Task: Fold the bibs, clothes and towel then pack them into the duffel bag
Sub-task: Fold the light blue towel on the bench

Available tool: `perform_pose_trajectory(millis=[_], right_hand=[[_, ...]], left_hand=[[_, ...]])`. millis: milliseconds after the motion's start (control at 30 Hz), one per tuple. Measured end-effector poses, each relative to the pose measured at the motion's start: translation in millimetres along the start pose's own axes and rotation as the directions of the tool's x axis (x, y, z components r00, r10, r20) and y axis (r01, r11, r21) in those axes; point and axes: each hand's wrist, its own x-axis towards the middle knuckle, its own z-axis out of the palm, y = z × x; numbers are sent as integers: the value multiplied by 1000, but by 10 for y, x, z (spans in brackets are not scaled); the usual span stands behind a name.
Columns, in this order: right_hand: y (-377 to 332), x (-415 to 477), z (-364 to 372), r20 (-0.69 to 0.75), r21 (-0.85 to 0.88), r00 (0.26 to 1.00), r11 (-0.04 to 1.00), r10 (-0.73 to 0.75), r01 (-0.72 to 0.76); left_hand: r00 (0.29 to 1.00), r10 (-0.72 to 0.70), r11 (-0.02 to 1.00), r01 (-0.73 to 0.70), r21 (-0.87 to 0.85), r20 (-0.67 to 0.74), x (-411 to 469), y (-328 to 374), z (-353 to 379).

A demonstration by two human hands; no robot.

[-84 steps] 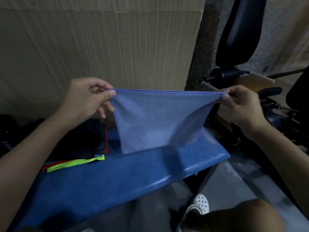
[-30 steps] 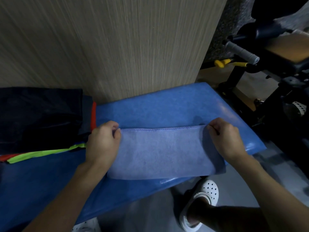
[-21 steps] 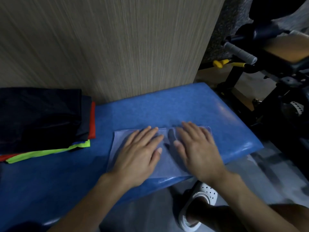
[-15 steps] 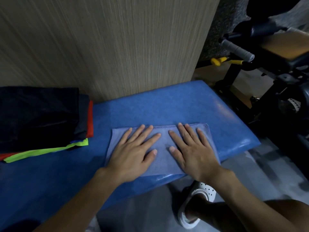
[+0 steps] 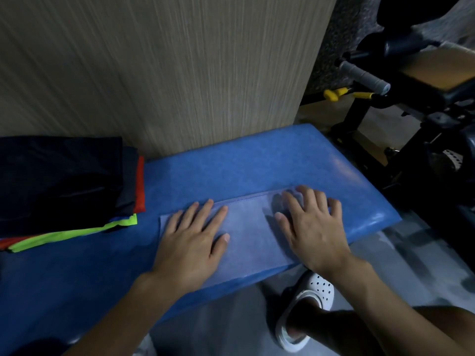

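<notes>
Our left hand (image 5: 190,242) and right hand (image 5: 313,227) flat on the folded blue towel (image 5: 246,227), fingers spread, neither grip holding anything, towel at the table's (image 5: 231,170) near edge, folded clothes (image 5: 64,181) stacked left.

The padded bench (image 5: 257,160) runs across in front of me, and everything else sits around it. On its near edge, right of the middle, the towel (image 5: 246,235) lies flat, its front edge along the bench's front lip. My left hand (image 5: 190,242) rests on the towel's left end and my right hand (image 5: 313,227) on its right end, apart from each other. At the bench's left end, well apart from the towel, is the stack of folded clothes (image 5: 59,181), set towards the back. Directly behind the bench stands a wall panel (image 5: 154,73). Beyond the bench's right end is an exercise machine (image 5: 411,104). In front of the bench, below its near edge, my shoe (image 5: 308,299) is on the floor (image 5: 401,260).
</notes>
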Motion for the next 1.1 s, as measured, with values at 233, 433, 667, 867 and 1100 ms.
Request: perform_pose_trajectory(millis=[233,433,667,867,1100], right_hand=[[-209,22,69,12,94,985,981,-174,172],[-448,182,91,21,48,986,985,-167,166],[-561,314,147,39,248,935,910,-352,332],[-570,365,163,-24,315,939,889,-342,332],[-581,443,229,-48,479,924,803,-380,355]], left_hand=[[993,24,997,-15,82,-112,-221,-140,-222],[944,311,940,-323,-111,-107,-123,-254,-138],[964,260,965,-258,43,-62,-45,-197,-349],[980,141,990,-140,15,-140,54,-386,-237],[987,33,998,-41,-48,-159,146,-412,-224]])
